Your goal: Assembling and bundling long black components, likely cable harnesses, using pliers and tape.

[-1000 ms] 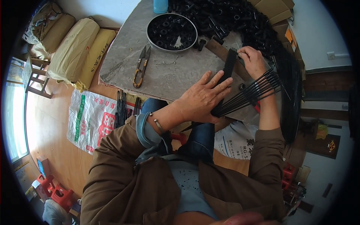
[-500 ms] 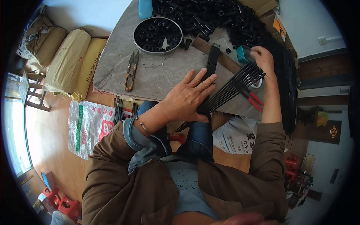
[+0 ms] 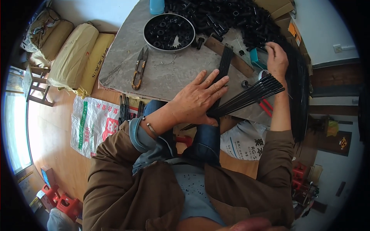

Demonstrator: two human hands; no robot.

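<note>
My left hand (image 3: 196,98) lies palm down with fingers stretched over a bundle of thin black rods (image 3: 226,59) at the table's near edge. From beneath that hand a second group of black rods (image 3: 250,96) fans out toward the right. My right hand (image 3: 277,61) is bent at the rim of a small teal box (image 3: 258,57); its fingers are curled, and whatever they may hold is hidden. Between box and rods sits a small black part (image 3: 244,83). Red-handled pliers (image 3: 266,106) lie partly under the fanned rods, beside my right forearm.
A round bowl (image 3: 169,48) holds small black parts. Scissors (image 3: 139,69) lie left of it, a flat brown bar (image 3: 229,56) to its right. Black fittings (image 3: 223,17) are heaped at the back. A white sack (image 3: 243,144) hangs below the table; rolled bundles (image 3: 73,54) stand left.
The view has shifted slightly. The fanned rods have swung nearer to me, uncovering the small black part. My right hand stays by the teal box; my left hand remains on the rods.
</note>
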